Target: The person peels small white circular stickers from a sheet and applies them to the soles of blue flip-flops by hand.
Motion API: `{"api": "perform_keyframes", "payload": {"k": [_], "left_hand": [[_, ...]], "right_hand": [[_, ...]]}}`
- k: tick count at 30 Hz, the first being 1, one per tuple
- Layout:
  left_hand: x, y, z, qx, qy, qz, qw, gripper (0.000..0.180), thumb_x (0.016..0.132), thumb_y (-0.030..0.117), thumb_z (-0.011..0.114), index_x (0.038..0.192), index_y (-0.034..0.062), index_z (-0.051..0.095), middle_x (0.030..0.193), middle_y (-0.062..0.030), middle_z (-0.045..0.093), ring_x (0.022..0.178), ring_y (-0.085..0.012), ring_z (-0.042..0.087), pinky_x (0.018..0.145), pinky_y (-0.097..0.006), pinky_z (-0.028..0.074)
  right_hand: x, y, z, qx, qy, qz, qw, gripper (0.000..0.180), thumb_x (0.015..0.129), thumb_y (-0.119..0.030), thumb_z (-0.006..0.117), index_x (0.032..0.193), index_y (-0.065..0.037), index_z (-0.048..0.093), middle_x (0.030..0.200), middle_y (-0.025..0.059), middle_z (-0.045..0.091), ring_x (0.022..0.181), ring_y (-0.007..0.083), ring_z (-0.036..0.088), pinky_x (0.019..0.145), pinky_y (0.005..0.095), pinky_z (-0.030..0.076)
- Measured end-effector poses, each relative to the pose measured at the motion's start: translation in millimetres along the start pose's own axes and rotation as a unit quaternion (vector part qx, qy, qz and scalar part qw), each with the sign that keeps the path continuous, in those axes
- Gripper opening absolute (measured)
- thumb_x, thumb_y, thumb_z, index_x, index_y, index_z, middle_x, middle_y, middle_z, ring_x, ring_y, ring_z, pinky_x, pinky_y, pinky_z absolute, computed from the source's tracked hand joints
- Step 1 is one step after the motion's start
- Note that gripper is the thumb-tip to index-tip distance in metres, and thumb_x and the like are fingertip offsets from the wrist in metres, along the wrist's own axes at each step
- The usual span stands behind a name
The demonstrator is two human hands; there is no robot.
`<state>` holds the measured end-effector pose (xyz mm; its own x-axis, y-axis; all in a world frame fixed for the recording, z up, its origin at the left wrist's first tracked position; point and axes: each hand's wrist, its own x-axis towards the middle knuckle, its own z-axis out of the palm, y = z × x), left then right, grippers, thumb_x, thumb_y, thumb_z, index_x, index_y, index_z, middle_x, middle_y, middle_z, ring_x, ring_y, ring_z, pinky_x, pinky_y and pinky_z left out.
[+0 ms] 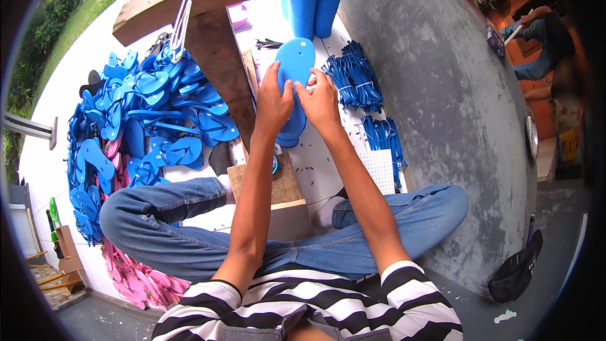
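Blue sandal sole (295, 63) at upper centre of frame, topping short stack of soles. Left hand (273, 102) grips its left edge, fingers curled over. Right hand (320, 102) pinches right edge, just beside left hand. Bundles of blue straps (356, 79) right of hands. Pile of finished blue sandals (148, 110) at left of frame. Tall stacks of blue soles (315, 3) at top centre.

Blue foam sandal sole (295, 63): flat, oval-ended, with small punched holes near the toe end. Held lengthwise, toe pointing away from the person, tilted slightly. Gripped at mid-length between left hand (273, 104) and right hand (320, 102). Its lower end sits over what appears to be a short stack of like soles (291, 134).
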<state>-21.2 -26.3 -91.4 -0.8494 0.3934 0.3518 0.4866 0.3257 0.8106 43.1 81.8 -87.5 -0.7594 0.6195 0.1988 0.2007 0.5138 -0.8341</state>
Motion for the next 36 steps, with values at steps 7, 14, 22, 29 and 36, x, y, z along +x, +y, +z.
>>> {"api": "perform_keyframes", "payload": {"k": [7,14,22,29,36], "left_hand": [[2,-11,3,-0.034,-0.013,-0.012,0.999,0.061,0.09,0.012,0.06,0.143,-0.0084,0.038,0.14,-0.0317,0.047,0.133,-0.0437,0.046,0.111,-0.045,0.036],[2,-26,6,-0.174,-0.085,-0.258,0.947,0.091,0.091,0.056,0.06,0.152,-0.0028,0.027,0.152,-0.0303,0.035,0.144,-0.0371,0.034,0.116,-0.04,0.028],[-12,-68,-11,-0.308,-0.205,-0.347,0.862,0.116,0.08,0.073,0.058,0.158,0.0031,0.009,0.16,-0.0237,0.021,0.149,-0.034,0.02,0.119,-0.047,0.014],[-14,-71,-4,-0.341,-0.197,-0.38,0.837,0.115,0.081,0.073,0.055,0.159,0.0042,0.006,0.162,-0.0224,0.016,0.15,-0.0332,0.017,0.12,-0.048,0.011],[-12,-45,-4,-0.397,-0.128,-0.311,0.854,0.095,0.091,0.059,0.053,0.159,0.0076,0.01,0.158,-0.0171,0.025,0.144,-0.0282,0.028,0.117,-0.038,0.024]], "right_hand": [[3,3,-3,0.038,-0.008,0.002,0.999,0.044,0.089,-0.022,0.071,0.121,0.006,0.059,0.1,0.0152,0.062,0.076,0.0196,0.065,0.069,0.0324,0.053],[10,101,25,0.222,-0.009,0.183,0.958,0.05,0.101,-0.044,0.049,0.131,-0.006,0.057,0.129,0.0172,0.059,0.118,0.0287,0.056,0.097,0.0406,0.046],[-48,96,68,0.306,-0.22,0.362,0.853,0.074,0.096,-0.064,0.042,0.154,-0.018,0.032,0.156,0.0157,0.034,0.142,0.0332,0.034,0.105,0.0538,0.038],[-32,145,104,0.326,-0.258,0.336,0.845,0.073,0.097,-0.063,0.041,0.152,-0.015,0.034,0.155,0.0162,0.036,0.142,0.034,0.035,0.106,0.0518,0.038],[-25,180,131,0.343,-0.283,0.299,0.845,0.073,0.098,-0.062,0.041,0.151,-0.013,0.037,0.154,0.0166,0.037,0.142,0.0347,0.036,0.107,0.0497,0.037]]}}
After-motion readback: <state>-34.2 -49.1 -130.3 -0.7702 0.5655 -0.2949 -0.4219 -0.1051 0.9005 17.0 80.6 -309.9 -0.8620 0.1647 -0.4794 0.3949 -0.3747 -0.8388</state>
